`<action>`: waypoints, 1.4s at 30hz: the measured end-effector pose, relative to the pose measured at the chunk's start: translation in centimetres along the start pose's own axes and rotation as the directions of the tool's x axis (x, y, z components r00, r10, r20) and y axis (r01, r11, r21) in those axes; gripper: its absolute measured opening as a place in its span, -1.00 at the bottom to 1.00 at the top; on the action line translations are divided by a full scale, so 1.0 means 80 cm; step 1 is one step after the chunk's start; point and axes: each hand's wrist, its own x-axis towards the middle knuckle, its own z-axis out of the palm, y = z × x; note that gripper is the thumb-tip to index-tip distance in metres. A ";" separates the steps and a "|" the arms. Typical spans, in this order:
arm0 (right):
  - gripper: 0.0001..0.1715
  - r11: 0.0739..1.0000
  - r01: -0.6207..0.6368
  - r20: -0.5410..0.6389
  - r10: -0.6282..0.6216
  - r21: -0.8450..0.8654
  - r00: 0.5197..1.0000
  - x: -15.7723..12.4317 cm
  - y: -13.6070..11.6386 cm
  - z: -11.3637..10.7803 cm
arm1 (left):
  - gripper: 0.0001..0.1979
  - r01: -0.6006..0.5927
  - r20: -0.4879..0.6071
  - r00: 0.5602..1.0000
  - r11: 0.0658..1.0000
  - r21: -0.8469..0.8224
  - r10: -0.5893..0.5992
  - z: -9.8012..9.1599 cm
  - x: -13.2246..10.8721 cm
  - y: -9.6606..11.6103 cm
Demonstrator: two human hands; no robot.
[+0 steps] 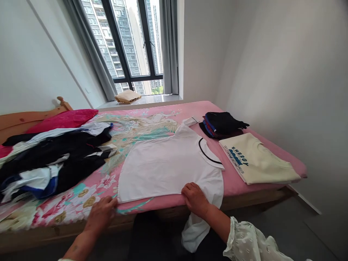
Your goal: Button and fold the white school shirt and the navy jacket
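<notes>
A white T-shirt (160, 170) with a black-trimmed collar lies spread on the bed, its hem to the left and its collar to the right. At the near hem corner, my left hand (102, 214) is closed with the fingertips on the cloth. My right hand (194, 197) grips the near side edge below the sleeve, its fingers curled over the fabric. One sleeve droops over the bed's front edge beside my right forearm, while the other stretches toward the back.
A loose heap of dark and white clothes (78, 156) covers the bed's left side, by a red pillow (65, 119). On the right lie a folded cream shirt (261, 159) and a dark folded stack (223, 123). A beige folded item (127, 96) rests on the windowsill.
</notes>
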 end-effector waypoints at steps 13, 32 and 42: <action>-0.26 0.949 -0.307 0.148 0.314 -0.068 0.938 0.013 0.059 -0.035 | -0.49 -0.108 -0.067 0.993 0.966 -0.236 0.095 0.018 0.085 0.220; -0.44 0.935 -0.283 -0.074 0.273 -0.214 0.959 -0.113 0.179 -0.033 | -0.33 -0.033 -0.044 0.999 0.988 -0.149 0.027 0.056 0.022 0.097; -0.37 0.945 0.049 -0.189 -0.116 -0.324 0.975 -0.131 0.237 -0.039 | -0.43 -0.036 -0.309 0.951 0.989 -0.146 -0.011 0.074 -0.020 -0.022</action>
